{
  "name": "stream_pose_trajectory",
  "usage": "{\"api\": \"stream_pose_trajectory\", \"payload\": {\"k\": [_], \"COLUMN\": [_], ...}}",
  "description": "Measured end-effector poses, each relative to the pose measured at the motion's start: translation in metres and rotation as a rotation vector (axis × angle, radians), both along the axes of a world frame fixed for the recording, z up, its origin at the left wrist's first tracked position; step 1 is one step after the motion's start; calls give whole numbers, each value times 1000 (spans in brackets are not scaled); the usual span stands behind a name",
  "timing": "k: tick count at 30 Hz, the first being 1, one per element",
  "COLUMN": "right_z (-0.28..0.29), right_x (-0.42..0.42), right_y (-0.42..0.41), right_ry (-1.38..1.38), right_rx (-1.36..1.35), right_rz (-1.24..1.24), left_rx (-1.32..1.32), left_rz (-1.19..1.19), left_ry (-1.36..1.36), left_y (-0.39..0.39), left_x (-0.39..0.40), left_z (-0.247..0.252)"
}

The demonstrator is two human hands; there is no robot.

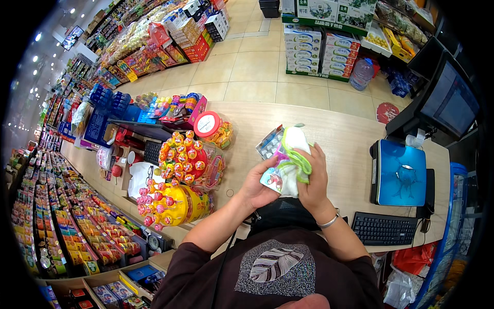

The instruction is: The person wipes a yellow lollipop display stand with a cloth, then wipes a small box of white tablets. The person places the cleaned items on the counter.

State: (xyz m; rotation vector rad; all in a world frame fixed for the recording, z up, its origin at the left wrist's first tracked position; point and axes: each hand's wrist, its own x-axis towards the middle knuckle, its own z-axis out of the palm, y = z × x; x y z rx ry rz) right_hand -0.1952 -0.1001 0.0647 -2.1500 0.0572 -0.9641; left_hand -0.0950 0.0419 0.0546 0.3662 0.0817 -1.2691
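Note:
Over the wooden counter (247, 116), my left hand (262, 185) grips the near left side of a white cloth with green edging (296, 141) and a printed card (271, 180). My right hand (314, 179) closes around the cloth's right side, its fingers partly hidden by the folds. The cloth looks like a small towel and is bunched between both hands. Just beyond my left hand, touching or close to the cloth, is a pack with rounded silvery compartments (269, 145); how it is supported cannot be told.
Lollipop displays (195, 204) and a red-lidded candy jar (207, 124) stand on the left. To the right are a blue-topped device (401, 172), a black keyboard (384, 228) and a monitor (449, 94). Stacked milk cartons (303, 46) stand beyond the counter. Snack shelves (69, 216) line the left.

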Motion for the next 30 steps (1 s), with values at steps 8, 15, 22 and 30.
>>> {"api": "stream_pose_trajectory", "payload": {"k": [8, 15, 22, 30], "right_z": [2, -35, -74, -156], "right_x": [-22, 1, -31, -88], "right_y": [6, -17, -80, -81], "right_ry": [62, 149, 288, 518], "right_rx": [213, -36, 200, 292], "right_rz": [-39, -246, -467, -497], "left_rx": [-196, 164, 385, 710], "left_rz": [18, -174, -257, -176], "left_ry": [-12, -330, -967, -1678], "left_y": [1, -7, -31, -20], "left_x": [11, -18, -25, 21], "left_z": [-17, -15, -32, -49]}}
